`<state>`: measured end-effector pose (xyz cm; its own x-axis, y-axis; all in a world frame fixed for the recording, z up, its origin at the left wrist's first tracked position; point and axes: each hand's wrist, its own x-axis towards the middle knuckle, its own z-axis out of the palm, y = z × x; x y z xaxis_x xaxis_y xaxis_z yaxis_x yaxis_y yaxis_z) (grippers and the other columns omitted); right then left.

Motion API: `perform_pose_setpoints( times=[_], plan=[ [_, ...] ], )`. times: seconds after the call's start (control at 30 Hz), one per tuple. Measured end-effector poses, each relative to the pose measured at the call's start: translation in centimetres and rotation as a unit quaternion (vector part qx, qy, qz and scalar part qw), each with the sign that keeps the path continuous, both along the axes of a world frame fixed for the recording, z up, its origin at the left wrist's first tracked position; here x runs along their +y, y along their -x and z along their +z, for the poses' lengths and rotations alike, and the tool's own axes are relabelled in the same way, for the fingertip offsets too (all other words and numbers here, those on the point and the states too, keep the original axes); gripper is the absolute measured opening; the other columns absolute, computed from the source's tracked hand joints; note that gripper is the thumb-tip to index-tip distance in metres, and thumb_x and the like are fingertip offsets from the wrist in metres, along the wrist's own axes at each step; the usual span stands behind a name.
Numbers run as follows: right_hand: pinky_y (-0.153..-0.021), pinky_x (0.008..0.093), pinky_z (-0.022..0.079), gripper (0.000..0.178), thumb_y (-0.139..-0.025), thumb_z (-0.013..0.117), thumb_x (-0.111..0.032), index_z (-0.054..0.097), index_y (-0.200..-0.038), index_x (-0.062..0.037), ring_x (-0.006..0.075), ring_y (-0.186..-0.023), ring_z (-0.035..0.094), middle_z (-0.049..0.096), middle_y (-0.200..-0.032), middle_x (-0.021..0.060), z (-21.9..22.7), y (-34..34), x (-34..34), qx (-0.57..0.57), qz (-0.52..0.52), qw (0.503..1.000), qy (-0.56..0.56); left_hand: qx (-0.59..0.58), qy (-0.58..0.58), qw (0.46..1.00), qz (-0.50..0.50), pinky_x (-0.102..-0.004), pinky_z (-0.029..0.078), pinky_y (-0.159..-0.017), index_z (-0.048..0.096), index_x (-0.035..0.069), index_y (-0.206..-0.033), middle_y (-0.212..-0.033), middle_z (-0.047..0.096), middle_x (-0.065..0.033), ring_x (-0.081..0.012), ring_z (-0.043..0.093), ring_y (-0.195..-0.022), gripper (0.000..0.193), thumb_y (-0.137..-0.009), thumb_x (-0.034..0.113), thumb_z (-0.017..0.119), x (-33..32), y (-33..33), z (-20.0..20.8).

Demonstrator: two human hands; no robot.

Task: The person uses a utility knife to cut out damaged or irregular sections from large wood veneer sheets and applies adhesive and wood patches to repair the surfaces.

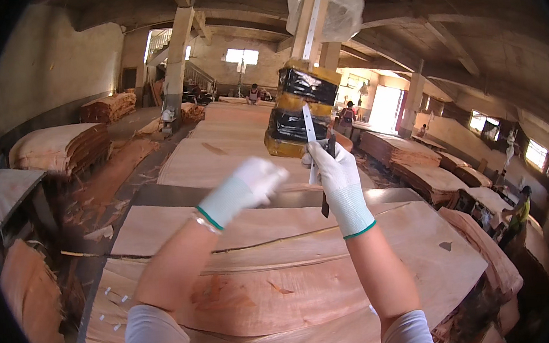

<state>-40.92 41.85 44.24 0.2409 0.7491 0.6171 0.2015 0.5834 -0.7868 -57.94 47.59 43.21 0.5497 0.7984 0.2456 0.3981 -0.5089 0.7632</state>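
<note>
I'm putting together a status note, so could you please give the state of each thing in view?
Left hand: gloved, blurred, grip unclear
Right hand: gloved, closed
Dark tool: gripped by right hand
White strip: nearly upright
Sheets: lying mostly flat
Stick: lying across sheets
Plastic: hanging, crumpled
Wrapping: creased

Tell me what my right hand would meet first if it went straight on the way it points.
Beyond the white strip it holds, your right hand would probably meet the yellow-and-black wrapped column; depth is unclear.
</note>
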Motion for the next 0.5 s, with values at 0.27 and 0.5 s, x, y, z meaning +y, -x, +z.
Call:
perform_pose_setpoints(
  times=[0.27, 0.5],
  plan=[
    [-0.06, 0.0248, 0.046, 0.019, -0.094, 0.062, -0.021, 0.065, -0.093, -0.0026, 0.0096, -0.069, 0.06, 0.066, -0.078, 0.0036, -1.5, -0.5, 0.3, 0.046, 0.03, 0.998, 0.029, -0.11, -0.443, 0.855, 0.246, -0.0445, 0.05, -0.089, 0.068, 0.005, -0.1, -0.106, 0.067, -0.0214, -0.0367, 0.063, -0.103, 0.032, -0.094, 0.03, 0.049, 2.0, -4.7, 18.0],
    [-0.062, 0.0243, 0.047, 0.021, -0.094, 0.061, -0.022, 0.063, -0.091, -0.0017, 0.0091, -0.072, 0.06, 0.066, -0.078, 0.0039, 0.4, -0.7, -3.1, 0.024, 0.034, 0.999, 0.034, -0.174, -0.3, 0.904, 0.248, -0.0371, 0.053, -0.077, 0.071, -0.003, -0.097, -0.085, 0.07, -0.0205, -0.0298, 0.069, -0.084, 0.034, -0.086, 0.028, 0.066, 6.9, -9.6, 21.7]
  ],
)
